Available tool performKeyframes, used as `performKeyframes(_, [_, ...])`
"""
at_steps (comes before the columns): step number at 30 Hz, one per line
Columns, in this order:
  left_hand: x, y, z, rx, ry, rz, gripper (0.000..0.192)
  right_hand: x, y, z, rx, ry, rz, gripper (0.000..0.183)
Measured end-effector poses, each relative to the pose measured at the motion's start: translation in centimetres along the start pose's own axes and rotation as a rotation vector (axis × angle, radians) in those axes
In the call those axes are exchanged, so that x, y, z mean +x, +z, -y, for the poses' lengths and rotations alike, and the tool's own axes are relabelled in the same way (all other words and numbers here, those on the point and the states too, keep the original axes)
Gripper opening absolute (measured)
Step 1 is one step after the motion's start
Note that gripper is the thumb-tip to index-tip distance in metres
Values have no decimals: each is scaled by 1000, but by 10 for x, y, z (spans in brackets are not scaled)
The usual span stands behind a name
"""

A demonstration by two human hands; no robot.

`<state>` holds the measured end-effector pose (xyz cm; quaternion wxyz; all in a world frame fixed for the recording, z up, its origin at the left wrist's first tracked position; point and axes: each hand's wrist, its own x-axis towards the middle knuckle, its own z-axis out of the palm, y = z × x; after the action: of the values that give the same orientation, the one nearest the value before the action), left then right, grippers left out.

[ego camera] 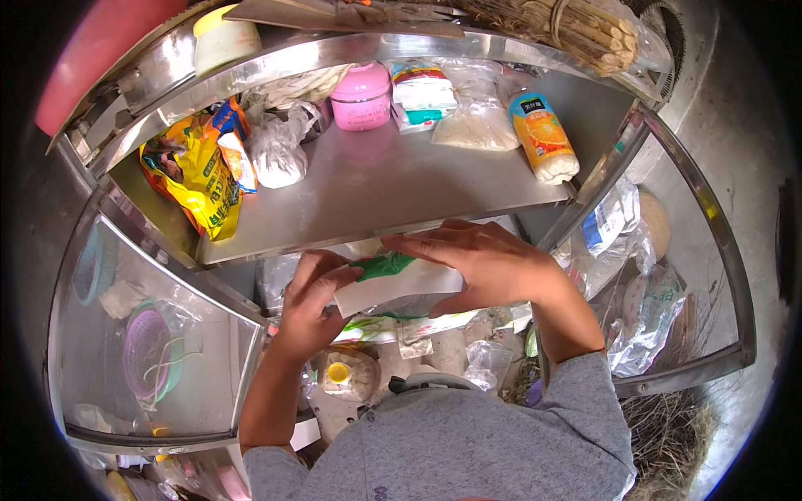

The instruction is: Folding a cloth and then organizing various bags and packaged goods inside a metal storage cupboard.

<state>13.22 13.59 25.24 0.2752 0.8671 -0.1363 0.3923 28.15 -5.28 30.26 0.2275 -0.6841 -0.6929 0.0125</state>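
Note:
A white and green packet spans the gap between my two hands, just in front of the cabinet shelf's front edge. My left hand grips its left end, the thumb and fingers bent around it. On the other side my right hand holds the right end, with fingers stretched along the top and the thumb below. The packet's contents cannot be seen. Past my hands, the metal cabinet shelf bears a pink lidded container, a clear bag of pale grains and an orange-labelled plastic bottle.
Glazed cabinet doors stand swung out at left and right. A yellow printed bag and a knotted white plastic bag occupy the shelf's left. Below my hands is a yellow-capped jug. Bundled stalks lie on top.

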Motion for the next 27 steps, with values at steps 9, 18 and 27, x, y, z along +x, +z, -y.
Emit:
performKeyframes(9, [32, 9, 8, 336, -21, -196, 43, 10, -30, -25, -686, 96, -254, 54])
performKeyframes(18, [-43, 17, 39, 193, -382, -66, 19, 72, -28, -112, -953, 106, -467, 48])
performKeyframes(27, [-63, 12, 44, 310, -370, -141, 12, 141, 20, -132, -1043, -101, -490, 47])
